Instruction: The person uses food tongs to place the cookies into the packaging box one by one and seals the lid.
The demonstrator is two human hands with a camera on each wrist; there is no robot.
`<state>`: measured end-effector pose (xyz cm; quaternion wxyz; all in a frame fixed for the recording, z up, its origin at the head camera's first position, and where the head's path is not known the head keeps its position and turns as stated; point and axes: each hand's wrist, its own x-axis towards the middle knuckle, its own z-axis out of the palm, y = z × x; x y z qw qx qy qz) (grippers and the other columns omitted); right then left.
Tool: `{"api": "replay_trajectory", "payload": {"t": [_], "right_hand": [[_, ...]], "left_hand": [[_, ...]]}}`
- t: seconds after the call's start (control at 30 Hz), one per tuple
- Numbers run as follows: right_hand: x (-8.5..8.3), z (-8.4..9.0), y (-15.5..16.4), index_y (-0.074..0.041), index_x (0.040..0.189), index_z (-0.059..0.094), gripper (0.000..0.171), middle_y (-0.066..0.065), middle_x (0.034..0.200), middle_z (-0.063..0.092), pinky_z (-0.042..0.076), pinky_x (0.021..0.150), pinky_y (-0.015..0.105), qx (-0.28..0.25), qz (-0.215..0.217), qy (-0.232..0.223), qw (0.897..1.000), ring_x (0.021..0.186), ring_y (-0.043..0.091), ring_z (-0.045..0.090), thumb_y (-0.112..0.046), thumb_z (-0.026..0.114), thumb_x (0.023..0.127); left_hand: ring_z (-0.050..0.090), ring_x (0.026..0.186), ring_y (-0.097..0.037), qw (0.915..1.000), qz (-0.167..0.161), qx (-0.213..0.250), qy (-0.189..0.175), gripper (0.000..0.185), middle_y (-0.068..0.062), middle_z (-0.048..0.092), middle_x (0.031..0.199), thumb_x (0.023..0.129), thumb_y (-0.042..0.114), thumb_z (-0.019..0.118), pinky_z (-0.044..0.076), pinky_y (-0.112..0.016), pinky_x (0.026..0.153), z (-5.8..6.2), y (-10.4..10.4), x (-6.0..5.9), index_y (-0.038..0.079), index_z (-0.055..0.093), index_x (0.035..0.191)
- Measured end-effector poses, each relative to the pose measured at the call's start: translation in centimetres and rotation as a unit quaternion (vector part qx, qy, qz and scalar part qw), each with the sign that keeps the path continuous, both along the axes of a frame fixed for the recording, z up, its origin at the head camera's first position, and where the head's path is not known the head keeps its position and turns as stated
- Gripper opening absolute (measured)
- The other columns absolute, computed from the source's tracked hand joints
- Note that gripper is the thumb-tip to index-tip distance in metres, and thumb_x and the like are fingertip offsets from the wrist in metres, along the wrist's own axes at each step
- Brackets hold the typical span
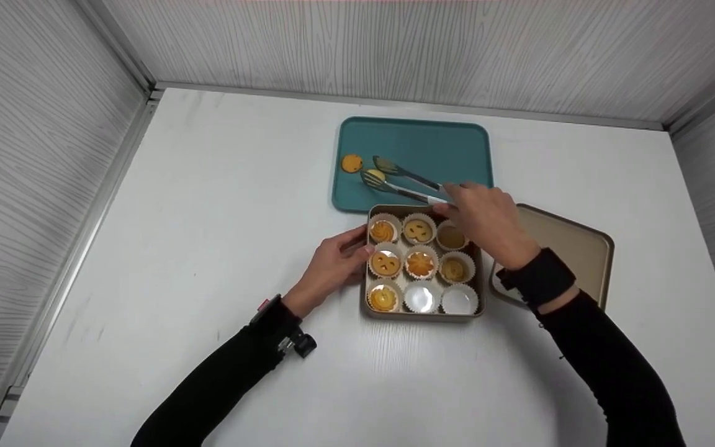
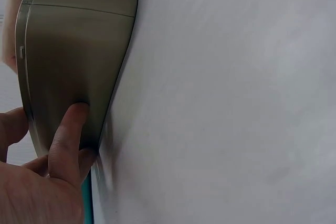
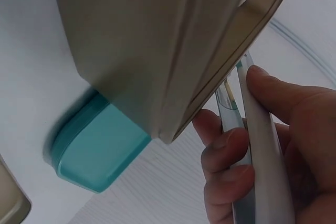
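On the white table, a square tin serves as the landmark, its nine paper cups set three by three. Seven cups hold yellow-orange cookies; the two nearest the person, in the middle and at the right of the front row, are bare. No brand, label or writing can be read on anything.

Just behind the tin lies a teal tray, its near edge touching or nearly touching the tin's far wall. The right hand hovers over the tin's far right corner, fingers curled round the handle end of the tongs. The tongs' long axis runs from that hand away and to the left, tips pointing out over the tray. Their arms stand partly apart, and a small yellow cookie sits at the nearer tip; whether it is pinched I cannot tell. A round orange cookie lies on the tray just left of the tips.

The left hand rests against the tin's left wall, thumb at the rim and fingers laid along the side, steadying rather than gripping.

Right of the tin, the lid lies flat, partly under the right forearm.
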<state>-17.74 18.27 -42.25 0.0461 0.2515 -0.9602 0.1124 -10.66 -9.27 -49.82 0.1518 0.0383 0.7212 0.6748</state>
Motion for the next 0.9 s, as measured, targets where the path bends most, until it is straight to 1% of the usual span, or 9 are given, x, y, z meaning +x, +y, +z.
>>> {"api": "replay_trajectory", "payload": {"t": [0.1,0.2,0.33,0.53,0.63,0.7,0.8,0.87,0.9], "right_hand": [[-0.1,0.1,0.7,-0.005,0.092,0.065,0.027,0.008,0.071,0.056,0.037,0.047,0.034,-0.004,-0.004,-0.006,1.0,0.057,0.023,0.048,-0.03,0.069,0.102],[-0.2,0.3,1.6,-0.005,0.094,0.065,0.026,0.008,0.071,0.057,0.036,0.048,0.034,-0.002,-0.012,-0.01,1.0,0.058,0.022,0.048,-0.03,0.067,0.103],[-0.3,0.3,2.7,-0.006,0.095,0.066,0.025,0.007,0.072,0.057,0.035,0.048,0.034,0.0,-0.034,-0.02,0.999,0.059,0.023,0.047,-0.03,0.068,0.102],[-0.5,0.1,4.0,-0.007,0.095,0.067,0.026,0.008,0.071,0.056,0.038,0.047,0.035,-0.003,-0.051,-0.036,0.998,0.059,0.024,0.048,-0.032,0.069,0.102],[-0.6,0.0,4.3,-0.005,0.101,0.068,0.028,0.009,0.074,0.059,0.04,0.048,0.036,-0.005,-0.053,-0.048,0.997,0.06,0.025,0.05,-0.033,0.068,0.102],[-0.6,-0.2,4.6,-0.003,0.109,0.07,0.031,0.01,0.077,0.061,0.041,0.049,0.037,-0.006,-0.054,-0.053,0.997,0.061,0.025,0.051,-0.033,0.068,0.102],[-0.5,-0.4,5.0,-0.003,0.117,0.07,0.033,0.011,0.078,0.061,0.041,0.05,0.037,-0.009,-0.051,-0.056,0.997,0.061,0.026,0.052,-0.033,0.067,0.103],[-0.5,-0.6,5.2,-0.004,0.118,0.069,0.033,0.01,0.076,0.06,0.041,0.049,0.037,-0.012,-0.048,-0.051,0.997,0.061,0.026,0.052,-0.032,0.067,0.103],[-0.5,-0.7,5.4,-0.004,0.115,0.069,0.031,0.009,0.075,0.058,0.04,0.049,0.036,-0.013,-0.045,-0.049,0.998,0.06,0.026,0.052,-0.032,0.067,0.103]], "left_hand": [[0.054,0.137,-0.027,1.0,0.0,0.0,-0.003,0.059,-0.017,0.048,0.156,0.104,0.02,0.065,0.05,-0.035,0.108,-0.1,0.0,-0.1,0.001,0.043,0.156],[0.054,0.138,-0.027,1.0,-0.001,0.002,-0.002,0.059,-0.017,0.048,0.156,0.105,0.02,0.065,0.049,-0.034,0.109,-0.1,0.0,-0.1,0.001,0.043,0.156],[0.054,0.138,-0.027,1.0,-0.001,0.006,-0.005,0.058,-0.018,0.048,0.156,0.105,0.02,0.064,0.049,-0.034,0.109,-0.1,0.0,0.0,0.001,0.043,0.156],[0.054,0.137,-0.028,1.0,0.002,0.003,-0.007,0.059,-0.018,0.048,0.156,0.105,0.02,0.064,0.049,-0.034,0.108,-0.1,0.0,0.0,0.001,0.043,0.156],[0.054,0.137,-0.027,1.0,0.002,-0.002,-0.004,0.058,-0.018,0.049,0.155,0.105,0.02,0.064,0.049,-0.033,0.109,-0.1,0.0,0.0,0.001,0.043,0.156],[0.054,0.137,-0.027,1.0,0.001,-0.003,-0.003,0.058,-0.018,0.049,0.155,0.105,0.02,0.064,0.048,-0.032,0.109,-0.1,0.0,0.0,0.001,0.044,0.155],[0.054,0.138,-0.027,1.0,0.002,-0.001,-0.004,0.058,-0.018,0.048,0.156,0.105,0.02,0.064,0.048,-0.032,0.109,-0.1,0.1,0.0,0.001,0.044,0.155],[0.054,0.138,-0.027,1.0,0.001,0.001,-0.005,0.058,-0.018,0.048,0.156,0.105,0.02,0.064,0.048,-0.033,0.109,-0.1,0.0,0.0,0.001,0.043,0.155],[0.054,0.138,-0.027,1.0,0.001,0.001,-0.004,0.058,-0.018,0.048,0.156,0.105,0.02,0.064,0.048,-0.033,0.109,-0.1,0.0,0.0,0.001,0.043,0.156]]}}
